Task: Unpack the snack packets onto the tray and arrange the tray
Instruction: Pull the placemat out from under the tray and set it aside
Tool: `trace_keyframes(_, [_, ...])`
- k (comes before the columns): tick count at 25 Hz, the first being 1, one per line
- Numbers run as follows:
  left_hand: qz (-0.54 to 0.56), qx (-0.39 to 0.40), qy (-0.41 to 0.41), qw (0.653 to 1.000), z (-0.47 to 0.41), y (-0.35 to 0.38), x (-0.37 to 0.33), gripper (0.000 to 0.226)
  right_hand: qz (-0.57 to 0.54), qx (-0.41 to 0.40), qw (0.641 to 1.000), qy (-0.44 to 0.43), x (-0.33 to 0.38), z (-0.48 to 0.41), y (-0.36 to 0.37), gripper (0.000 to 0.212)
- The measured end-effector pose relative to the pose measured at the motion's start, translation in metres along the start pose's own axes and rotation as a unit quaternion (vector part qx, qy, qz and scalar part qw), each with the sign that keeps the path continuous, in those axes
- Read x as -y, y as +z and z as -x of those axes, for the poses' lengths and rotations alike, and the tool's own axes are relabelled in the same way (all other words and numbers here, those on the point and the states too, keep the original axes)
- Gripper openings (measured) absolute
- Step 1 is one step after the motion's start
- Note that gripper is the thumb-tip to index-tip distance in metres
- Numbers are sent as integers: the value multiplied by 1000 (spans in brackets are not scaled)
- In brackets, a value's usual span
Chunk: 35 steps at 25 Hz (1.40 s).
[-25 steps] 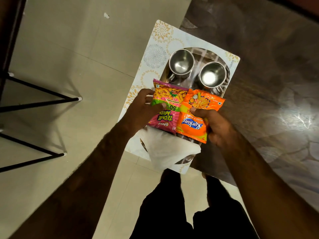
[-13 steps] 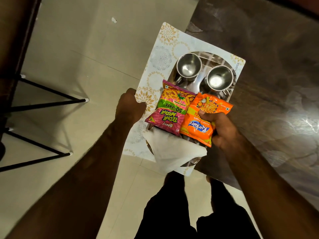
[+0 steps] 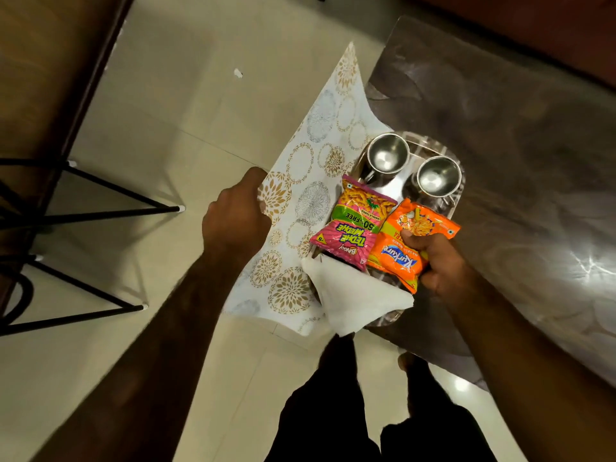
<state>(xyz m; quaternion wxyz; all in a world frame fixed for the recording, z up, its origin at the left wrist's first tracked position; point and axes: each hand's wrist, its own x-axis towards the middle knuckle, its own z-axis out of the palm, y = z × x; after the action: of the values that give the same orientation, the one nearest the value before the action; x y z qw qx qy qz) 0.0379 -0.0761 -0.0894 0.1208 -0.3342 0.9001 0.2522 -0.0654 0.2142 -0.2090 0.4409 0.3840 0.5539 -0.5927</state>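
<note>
A steel tray (image 3: 462, 185) lies at the near-left corner of a dark table. On it rest a pink Bingo packet (image 3: 353, 225) and, to its right, an orange Kurkure packet (image 3: 396, 258). My right hand (image 3: 440, 261) is closed on the orange packet, thumb on top. Two empty steel cups (image 3: 388, 156) (image 3: 438, 176) stand at the tray's far end. A folded white napkin (image 3: 360, 298) covers the near end. My left hand (image 3: 236, 221) grips the left edge of a white floral mat (image 3: 300, 201), which sticks out leftward from under the tray, over the floor.
The glossy dark table (image 3: 516, 145) stretches right and away from the tray. Black metal stool legs (image 3: 100, 208) and a brown wooden panel (image 3: 50, 61) stand on the left. Pale floor tiles lie below, with my legs (image 3: 333, 411) near the table corner.
My left hand left the pink packet, took the mat's left edge and drew it leftward, so more mat shows beside the tray. The right hand has kept its hold on the orange packet.
</note>
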Motion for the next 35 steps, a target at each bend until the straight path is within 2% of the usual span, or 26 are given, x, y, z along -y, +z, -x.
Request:
trace_keyframes(4, [-28, -32, 20, 999, 15, -31, -12, 39, -6, 0, 1000, -11, 4, -3, -2, 14])
trace_keyframes(10, [-72, -84, 36, 993, 27, -67, -24, 37, 14, 9, 1000, -11, 10, -10, 6, 14])
trace_keyframes(16, [-80, -107, 33, 991, 40, -93, -30, 34, 27, 4, 999, -19, 10, -11, 12, 37])
trace_keyframes(20, [-55, -156, 13, 986, 39, -110, -31, 32, 37, -4, 999, -6, 3, -13, 16, 32])
trace_keyframes(23, [-47, -145, 10, 988, 39, -116, -36, 32, 42, -15, 999, -17, 1, -11, 16, 29])
trace_keyframes(27, [-42, -146, 18, 988, 43, -123, -43, 30, 48, -22, 995, -87, 1, 5, 5, 47])
trace_keyframes(30, [-38, -128, 42, 990, 49, -132, -50, 29, 64, -73, 982, -161, 4, 24, -4, 44])
trace_keyframes(31, [-40, -122, 45, 991, 52, -137, -54, 30, 101, -108, 968, -200, 8, 32, -8, 46])
trace_keyframes(33, [-49, -119, 52, 990, 57, -152, -61, 32, 194, -179, 931, -251, 22, 54, -11, 69])
trace_keyframes(35, [-72, -128, 57, 987, 62, -174, -65, 35, 259, -193, 899, -296, 40, 79, -10, 78])
